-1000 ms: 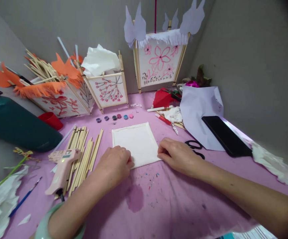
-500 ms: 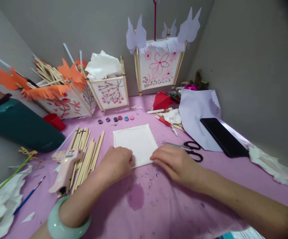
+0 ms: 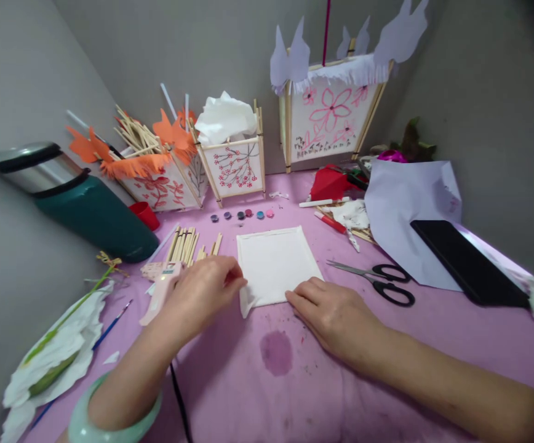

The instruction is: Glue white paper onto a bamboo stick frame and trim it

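Note:
A white paper panel (image 3: 276, 264) with a thin stick frame lies flat on the pink table cover (image 3: 267, 375). My left hand (image 3: 205, 289) pinches the panel's near left edge, fingers closed on it. My right hand (image 3: 334, 314) rests with its fingers flat along the panel's near right corner. A pale green bangle (image 3: 110, 418) is on my left wrist. A pink glue gun (image 3: 159, 292) lies just left of my left hand, partly hidden by it.
Bamboo sticks (image 3: 186, 243), small paint pots (image 3: 243, 215) and scissors (image 3: 380, 280) lie around the panel. Painted paper lanterns (image 3: 334, 117) stand at the back. A green flask (image 3: 82, 203) lies at left, a black phone (image 3: 467, 261) on lilac paper (image 3: 410, 209) at right.
My view has swung left, so everything sits further right in frame. My right hand slid from the panel's right edge to its near corner. My left hand shifted to the near left edge.

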`<state>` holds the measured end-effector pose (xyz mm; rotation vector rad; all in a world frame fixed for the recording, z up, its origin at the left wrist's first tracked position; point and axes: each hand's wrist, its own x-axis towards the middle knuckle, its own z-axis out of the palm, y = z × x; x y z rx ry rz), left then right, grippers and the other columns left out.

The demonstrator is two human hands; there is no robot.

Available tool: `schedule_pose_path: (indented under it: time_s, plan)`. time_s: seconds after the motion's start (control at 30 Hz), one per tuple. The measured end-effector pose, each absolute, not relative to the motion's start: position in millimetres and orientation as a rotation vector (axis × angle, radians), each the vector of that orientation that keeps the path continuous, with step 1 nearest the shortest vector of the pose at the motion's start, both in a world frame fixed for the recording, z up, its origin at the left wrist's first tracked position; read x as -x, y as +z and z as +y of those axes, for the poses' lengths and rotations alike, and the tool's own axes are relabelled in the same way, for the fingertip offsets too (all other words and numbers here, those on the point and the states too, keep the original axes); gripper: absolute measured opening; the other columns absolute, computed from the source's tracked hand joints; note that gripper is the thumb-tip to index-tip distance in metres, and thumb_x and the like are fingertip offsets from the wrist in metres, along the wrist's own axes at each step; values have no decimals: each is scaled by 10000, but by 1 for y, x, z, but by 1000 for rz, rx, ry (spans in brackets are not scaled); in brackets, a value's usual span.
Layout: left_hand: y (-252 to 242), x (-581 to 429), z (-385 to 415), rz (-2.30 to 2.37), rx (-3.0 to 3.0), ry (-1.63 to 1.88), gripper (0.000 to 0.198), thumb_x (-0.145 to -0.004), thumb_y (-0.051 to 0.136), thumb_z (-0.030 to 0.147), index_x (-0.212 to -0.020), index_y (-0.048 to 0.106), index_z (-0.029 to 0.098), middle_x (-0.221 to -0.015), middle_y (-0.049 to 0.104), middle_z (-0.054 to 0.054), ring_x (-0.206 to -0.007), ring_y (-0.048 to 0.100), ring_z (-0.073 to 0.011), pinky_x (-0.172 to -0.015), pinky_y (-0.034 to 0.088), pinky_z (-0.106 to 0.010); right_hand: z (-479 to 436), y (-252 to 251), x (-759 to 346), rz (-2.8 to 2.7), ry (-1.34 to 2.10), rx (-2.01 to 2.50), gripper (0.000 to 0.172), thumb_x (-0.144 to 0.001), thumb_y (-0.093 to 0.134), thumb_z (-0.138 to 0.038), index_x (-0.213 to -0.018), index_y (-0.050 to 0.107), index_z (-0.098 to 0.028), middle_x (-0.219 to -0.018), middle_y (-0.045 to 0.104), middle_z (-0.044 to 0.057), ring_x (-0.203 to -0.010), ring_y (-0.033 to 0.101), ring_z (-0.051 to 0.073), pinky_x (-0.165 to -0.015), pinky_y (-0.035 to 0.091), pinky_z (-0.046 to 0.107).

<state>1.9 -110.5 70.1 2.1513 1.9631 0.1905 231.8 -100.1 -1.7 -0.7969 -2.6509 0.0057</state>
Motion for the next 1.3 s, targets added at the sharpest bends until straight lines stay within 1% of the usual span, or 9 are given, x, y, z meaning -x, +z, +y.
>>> schedule_pose_path:
  time_s: [0.1,0.17,0.3,0.47,0.6,0.77,0.9,1.07,1.3]
  plan:
    - [62,1,-135,1954,-2211,58,123,-773,606,309,-711,601,203,-750,649,-9,-737,591,-188,-644,380,-286,-99,0,-225,-2716,-59,804,108,-853,537,-124,-834,638,-156,-774,570,61,-723,472,191,-591,346,319]
    - [52,-3,-148,2005,-2246,44,145,-768,629,319,-712,573,198,-753,638,-13,-742,585,-198,-654,379,-300,-98,1,-221,-2749,-96,823,94,-843,557,-136,-783,622,-168,-758,562,58,-707,459,195,-585,326,328]
    - [37,-14,-160,2087,-2282,41,121,-813,588,290,-755,557,188,-789,631,-39,-746,571,-213,-670,397,-331,-97,3,-218,-2784,-107,860,109,-836,573,-143,-737,605,-175,-741,562,55,-698,459,194,-594,308,330]
    - [32,-18,-161,2141,-2413,-34,81,-832,518,208,-779,571,181,-787,630,-61,-768,580,-228,-699,422,-351,-97,5,-217,-2779,-94,865,110,-838,576,-156,-735,606,-175,-754,571,57,-697,463,188,-601,304,324]
    - [28,-15,-161,2154,-2476,-7,119,-827,481,141,-801,589,183,-793,636,-60,-777,590,-223,-703,430,-342,-98,5,-216,-2769,-117,879,114,-829,586,-141,-723,605,-177,-739,570,54,-686,463,185,-603,312,327]
    - [31,-13,-156,2087,-2377,66,201,-883,417,166,-837,611,190,-848,634,-48,-789,598,-196,-679,420,-309,-97,4,-216,-2771,-129,878,117,-834,586,-147,-722,606,-175,-736,570,55,-683,465,186,-601,316,330]
    - [36,-10,-149,2069,-2308,57,219,-897,401,192,-827,609,196,-833,637,-36,-767,607,-187,-641,394,-294,-97,4,-216,-2780,-123,891,120,-837,584,-149,-722,606,-178,-738,574,59,-691,473,190,-592,309,332]
    - [39,-7,-140,2049,-2250,78,173,-844,433,169,-777,590,194,-784,655,-30,-733,611,-180,-628,372,-279,-97,4,-216,-2784,-151,879,131,-841,572,-132,-722,602,-176,-724,568,60,-678,466,188,-577,305,334]
    - [39,-8,-121,2053,-2051,37,86,-782,495,217,-733,564,205,-654,637,-12,-602,566,-164,-529,291,-257,-93,6,-216,-2837,-114,851,138,-840,562,-134,-714,597,-175,-741,565,57,-684,455,185,-585,298,334]
